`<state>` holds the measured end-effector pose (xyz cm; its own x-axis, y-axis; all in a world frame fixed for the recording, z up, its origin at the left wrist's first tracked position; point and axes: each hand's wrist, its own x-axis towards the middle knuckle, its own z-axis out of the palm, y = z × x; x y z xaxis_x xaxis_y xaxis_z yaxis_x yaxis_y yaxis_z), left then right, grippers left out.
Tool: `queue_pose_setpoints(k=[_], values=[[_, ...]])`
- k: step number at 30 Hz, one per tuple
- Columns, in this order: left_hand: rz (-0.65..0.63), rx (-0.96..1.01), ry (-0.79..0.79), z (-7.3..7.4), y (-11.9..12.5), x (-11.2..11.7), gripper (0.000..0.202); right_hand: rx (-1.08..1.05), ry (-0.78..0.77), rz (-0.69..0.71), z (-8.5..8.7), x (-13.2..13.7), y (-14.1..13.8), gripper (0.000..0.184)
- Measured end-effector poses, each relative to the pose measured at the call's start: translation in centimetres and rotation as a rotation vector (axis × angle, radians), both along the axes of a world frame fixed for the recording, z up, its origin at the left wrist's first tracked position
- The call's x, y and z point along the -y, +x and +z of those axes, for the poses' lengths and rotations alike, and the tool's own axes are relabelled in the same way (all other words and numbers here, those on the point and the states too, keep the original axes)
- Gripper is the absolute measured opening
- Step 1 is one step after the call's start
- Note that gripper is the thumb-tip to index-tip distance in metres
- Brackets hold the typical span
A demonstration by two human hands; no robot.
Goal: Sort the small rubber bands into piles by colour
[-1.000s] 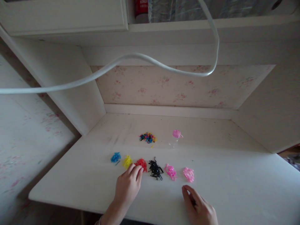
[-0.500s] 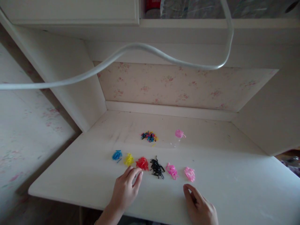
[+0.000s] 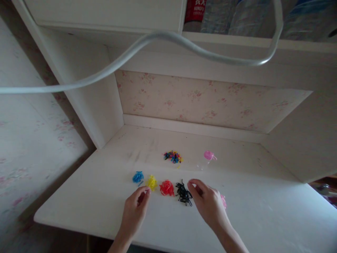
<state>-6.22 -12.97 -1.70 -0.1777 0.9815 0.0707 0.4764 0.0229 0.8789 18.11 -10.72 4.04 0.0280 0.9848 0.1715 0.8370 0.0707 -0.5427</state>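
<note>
Small piles of what look like rubber bands lie in a row: blue [image 3: 138, 177], yellow [image 3: 152, 182], red [image 3: 166, 188], black [image 3: 183, 193] and light pink [image 3: 223, 201]. My left hand [image 3: 134, 207] has its thumb and forefinger together at the near edge of the yellow pile; whatever the tips hold is too small to make out. My right hand [image 3: 209, 203] is pinched just right of the black pile, and its tips also show nothing I can name. That hand covers the darker pink pile and part of the light pink one. Farther back sits a mixed-colour pile [image 3: 173, 156].
A pink lid-like piece [image 3: 209, 155] lies at the back right beside something clear. A white cable [image 3: 168, 37] crosses the upper view. Side panels, a back wall and a shelf with plastic bottles [image 3: 247, 17] enclose the white desk [image 3: 86, 196].
My right hand has moved forward and left, from below the light pink pile to beside the black one. My left hand has gone left from the red pile to the yellow. The view has shifted slightly.
</note>
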Motion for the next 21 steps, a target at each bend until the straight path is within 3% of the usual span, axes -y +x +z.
queue_pose_setpoints(k=[4,9,15,21], values=[[-0.023,0.06,0.005,0.1,-0.5,0.1,0.038,0.381,-0.098,0.089,0.2,-5.6,-2.4,0.03],[-0.029,0.12,-0.014,0.3,-0.9,0.1,0.039,0.503,-0.134,0.18,-1.4,-9.0,-2.8,0.025],[-0.083,0.135,-0.012,0.5,-1.0,-0.1,0.037,0.576,-0.127,0.222,-2.2,-9.5,-2.9,0.03],[-0.07,0.174,-0.02,0.6,-1.0,0.0,0.036,0.538,-0.045,0.332,-1.4,-7.1,-5.8,0.032]])
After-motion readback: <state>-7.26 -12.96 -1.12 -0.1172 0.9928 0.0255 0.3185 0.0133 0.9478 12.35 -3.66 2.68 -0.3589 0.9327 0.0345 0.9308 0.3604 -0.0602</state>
